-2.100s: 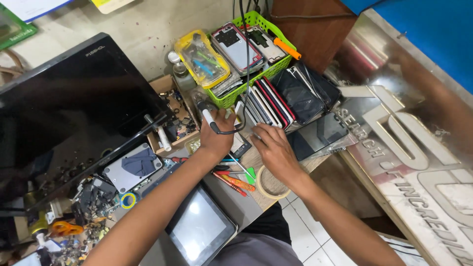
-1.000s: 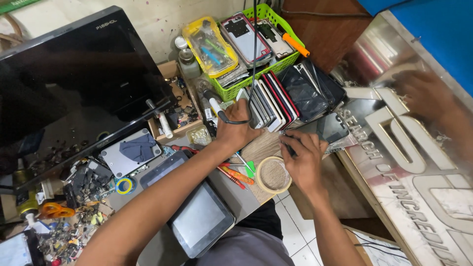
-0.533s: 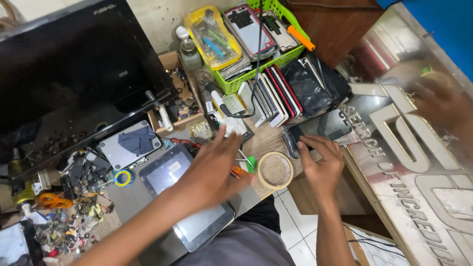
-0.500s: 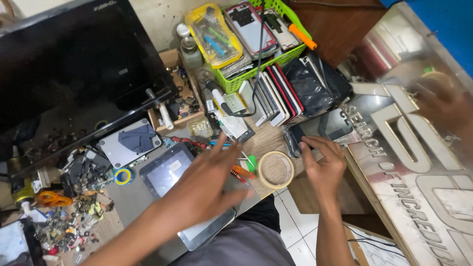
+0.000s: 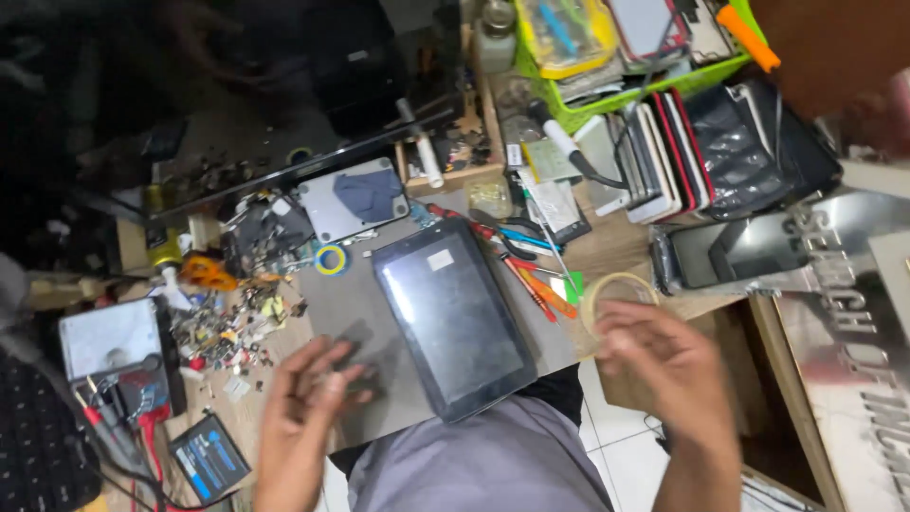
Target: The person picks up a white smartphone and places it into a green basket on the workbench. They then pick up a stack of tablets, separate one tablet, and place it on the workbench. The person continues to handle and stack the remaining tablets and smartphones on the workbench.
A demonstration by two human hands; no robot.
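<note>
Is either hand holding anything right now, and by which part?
Nothing held: left hand hovers open over the grey mat beside the tablet; right hand is open by the tape roll.

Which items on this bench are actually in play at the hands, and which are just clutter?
In play:
- tablet between the hands
- tape roll by the right hand
- grey mat under the left hand

Lying about:
- green basket
- multimeter
- loose small parts
- stacked phones

One head-worn view — looking steeply down, close over the cluttered workbench.
</note>
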